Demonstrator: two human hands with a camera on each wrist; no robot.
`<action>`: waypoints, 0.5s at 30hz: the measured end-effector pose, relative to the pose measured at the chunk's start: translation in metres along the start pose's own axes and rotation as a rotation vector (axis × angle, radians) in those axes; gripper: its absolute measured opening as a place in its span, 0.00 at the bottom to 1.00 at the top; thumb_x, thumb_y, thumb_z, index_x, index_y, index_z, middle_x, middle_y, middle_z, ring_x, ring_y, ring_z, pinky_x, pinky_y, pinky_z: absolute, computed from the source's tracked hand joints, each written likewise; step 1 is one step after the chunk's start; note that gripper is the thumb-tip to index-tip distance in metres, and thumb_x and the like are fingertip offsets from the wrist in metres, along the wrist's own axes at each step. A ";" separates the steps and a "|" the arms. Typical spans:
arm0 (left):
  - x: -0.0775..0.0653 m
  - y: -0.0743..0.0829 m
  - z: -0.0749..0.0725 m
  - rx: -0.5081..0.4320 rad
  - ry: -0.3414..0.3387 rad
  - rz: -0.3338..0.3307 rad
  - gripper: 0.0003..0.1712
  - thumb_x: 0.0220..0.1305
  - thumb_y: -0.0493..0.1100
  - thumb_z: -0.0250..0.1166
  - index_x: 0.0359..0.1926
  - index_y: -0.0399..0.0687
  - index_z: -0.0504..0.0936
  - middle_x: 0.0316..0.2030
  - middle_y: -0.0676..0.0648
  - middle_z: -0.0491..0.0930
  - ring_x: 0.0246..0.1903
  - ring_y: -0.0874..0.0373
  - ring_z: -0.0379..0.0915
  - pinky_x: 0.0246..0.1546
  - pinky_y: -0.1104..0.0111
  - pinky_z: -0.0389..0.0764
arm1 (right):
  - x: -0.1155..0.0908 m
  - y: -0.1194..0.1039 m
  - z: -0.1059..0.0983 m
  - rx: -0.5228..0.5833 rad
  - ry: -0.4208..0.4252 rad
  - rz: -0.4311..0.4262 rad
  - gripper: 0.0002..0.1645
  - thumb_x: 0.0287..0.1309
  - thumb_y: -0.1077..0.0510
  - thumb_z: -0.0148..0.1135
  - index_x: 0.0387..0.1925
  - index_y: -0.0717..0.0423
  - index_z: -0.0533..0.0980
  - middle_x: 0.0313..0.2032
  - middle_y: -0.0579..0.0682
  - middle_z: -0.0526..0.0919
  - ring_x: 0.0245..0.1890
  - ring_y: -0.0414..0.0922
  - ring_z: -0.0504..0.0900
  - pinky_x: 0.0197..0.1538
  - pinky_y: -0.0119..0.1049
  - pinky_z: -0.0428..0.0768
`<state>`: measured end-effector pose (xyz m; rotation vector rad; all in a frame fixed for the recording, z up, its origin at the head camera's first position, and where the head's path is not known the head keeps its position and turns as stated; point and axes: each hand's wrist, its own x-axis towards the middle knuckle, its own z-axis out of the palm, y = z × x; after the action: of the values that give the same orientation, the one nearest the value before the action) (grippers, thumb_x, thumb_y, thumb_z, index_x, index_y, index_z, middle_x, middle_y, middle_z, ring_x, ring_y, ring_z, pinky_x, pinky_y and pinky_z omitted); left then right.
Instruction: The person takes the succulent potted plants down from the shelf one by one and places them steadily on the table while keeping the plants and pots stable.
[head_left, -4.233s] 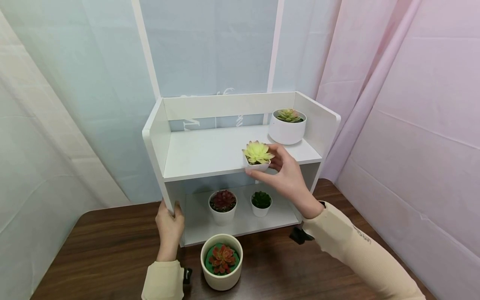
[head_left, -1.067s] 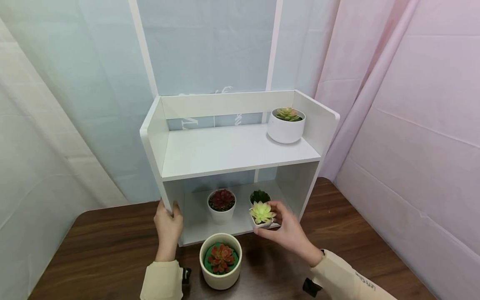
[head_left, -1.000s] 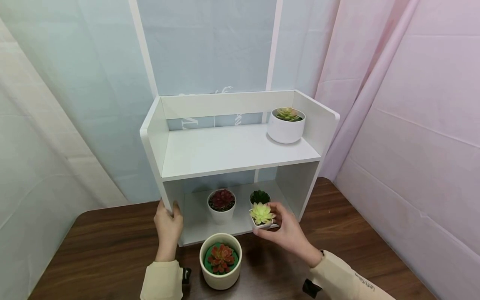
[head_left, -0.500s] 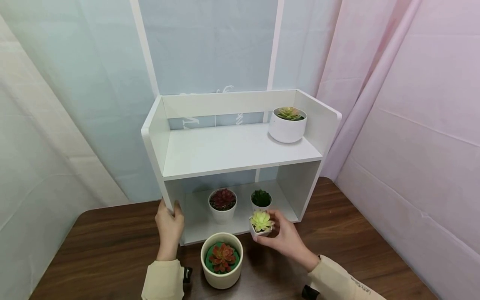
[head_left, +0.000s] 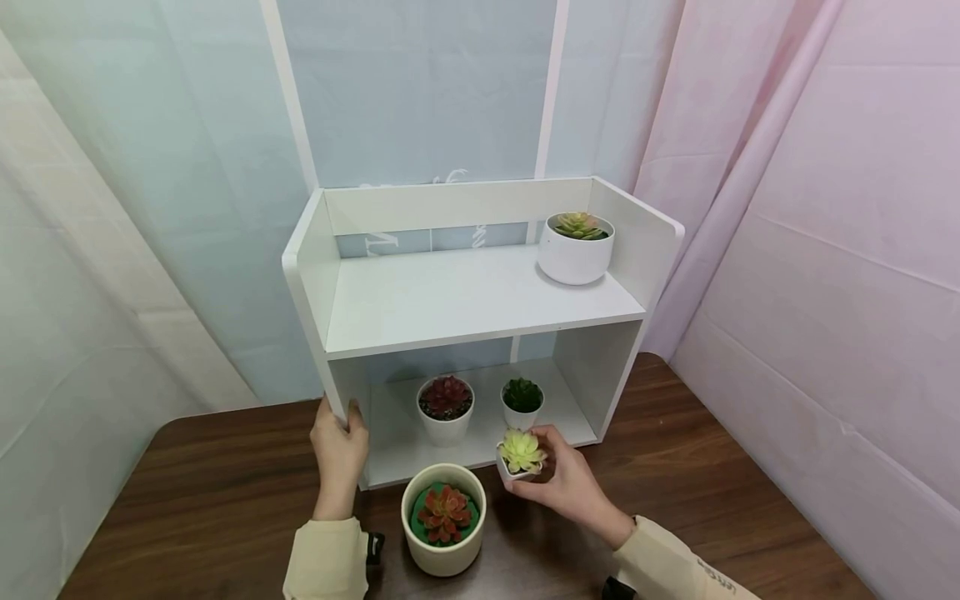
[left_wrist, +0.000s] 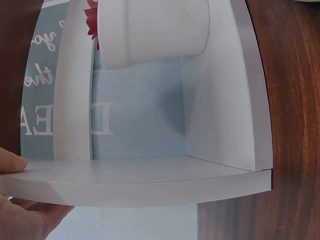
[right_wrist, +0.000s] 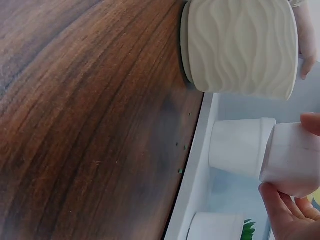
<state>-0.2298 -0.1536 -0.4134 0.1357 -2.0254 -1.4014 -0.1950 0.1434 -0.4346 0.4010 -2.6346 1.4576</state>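
My right hand (head_left: 566, 483) pinches a small square white pot holding a yellow-green succulent (head_left: 521, 454), just in front of the lower shelf's edge. In the right wrist view, thumb and fingers hold the white pot (right_wrist: 292, 160) by opposite sides, raised off the wooden table. My left hand (head_left: 339, 446) grips the left side panel of a white two-tier shelf (head_left: 480, 292); the left wrist view has its thumb and fingers either side of that panel (left_wrist: 130, 192). On the lower tier stand a dark red succulent (head_left: 447, 398) and a smaller dark green succulent (head_left: 521, 394), both in white pots.
A cream pot (head_left: 444, 554) with a red succulent on green foam stands on the dark wooden table (head_left: 217, 500) between my forearms. A rounder white pot (head_left: 574, 258) with a green succulent sits at the upper tier's right end. Cloth hangs behind.
My right hand has brought the yellow-green succulent down from the upper tier's front edge to the lower tier's front, then slightly nearer to me. The left hand has kept its grip on the panel.
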 end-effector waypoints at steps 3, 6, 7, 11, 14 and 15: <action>0.000 0.000 0.000 -0.001 -0.001 -0.004 0.18 0.66 0.29 0.51 0.55 0.24 0.71 0.50 0.24 0.76 0.48 0.29 0.75 0.40 0.38 0.76 | 0.000 0.002 0.001 -0.020 -0.009 0.010 0.40 0.35 0.56 0.80 0.52 0.55 0.69 0.47 0.51 0.82 0.42 0.40 0.79 0.42 0.30 0.78; 0.000 0.000 0.000 -0.005 0.000 -0.006 0.18 0.66 0.29 0.51 0.55 0.24 0.72 0.49 0.23 0.76 0.48 0.28 0.75 0.40 0.38 0.76 | -0.001 0.004 0.002 -0.036 -0.018 0.002 0.40 0.35 0.56 0.80 0.51 0.55 0.69 0.47 0.52 0.81 0.42 0.41 0.80 0.43 0.30 0.78; -0.001 0.000 0.000 -0.007 -0.001 -0.005 0.18 0.66 0.28 0.51 0.55 0.24 0.71 0.49 0.23 0.76 0.48 0.28 0.75 0.40 0.38 0.76 | -0.001 0.005 0.003 -0.038 -0.020 0.000 0.40 0.35 0.56 0.80 0.51 0.55 0.69 0.46 0.52 0.81 0.42 0.42 0.80 0.43 0.30 0.78; -0.002 0.001 0.000 -0.009 -0.001 -0.001 0.18 0.66 0.28 0.50 0.55 0.24 0.72 0.49 0.23 0.76 0.48 0.28 0.74 0.40 0.37 0.76 | -0.002 0.007 0.004 -0.051 -0.018 -0.012 0.39 0.35 0.56 0.80 0.50 0.55 0.69 0.45 0.51 0.81 0.41 0.40 0.80 0.42 0.29 0.78; -0.001 0.000 0.000 -0.009 -0.004 -0.001 0.18 0.66 0.28 0.51 0.55 0.24 0.71 0.50 0.23 0.76 0.48 0.28 0.74 0.40 0.37 0.76 | -0.002 0.009 0.005 -0.068 -0.013 -0.013 0.39 0.34 0.56 0.80 0.50 0.54 0.69 0.44 0.50 0.81 0.39 0.38 0.79 0.41 0.29 0.77; -0.001 0.000 0.000 -0.009 -0.005 -0.001 0.18 0.66 0.28 0.51 0.55 0.24 0.71 0.50 0.23 0.75 0.49 0.28 0.74 0.40 0.37 0.76 | -0.002 0.010 0.006 -0.074 -0.013 -0.013 0.39 0.34 0.55 0.80 0.50 0.54 0.69 0.44 0.50 0.81 0.39 0.38 0.79 0.40 0.29 0.77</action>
<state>-0.2290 -0.1533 -0.4135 0.1296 -2.0233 -1.4123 -0.1953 0.1438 -0.4464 0.4205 -2.6818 1.3530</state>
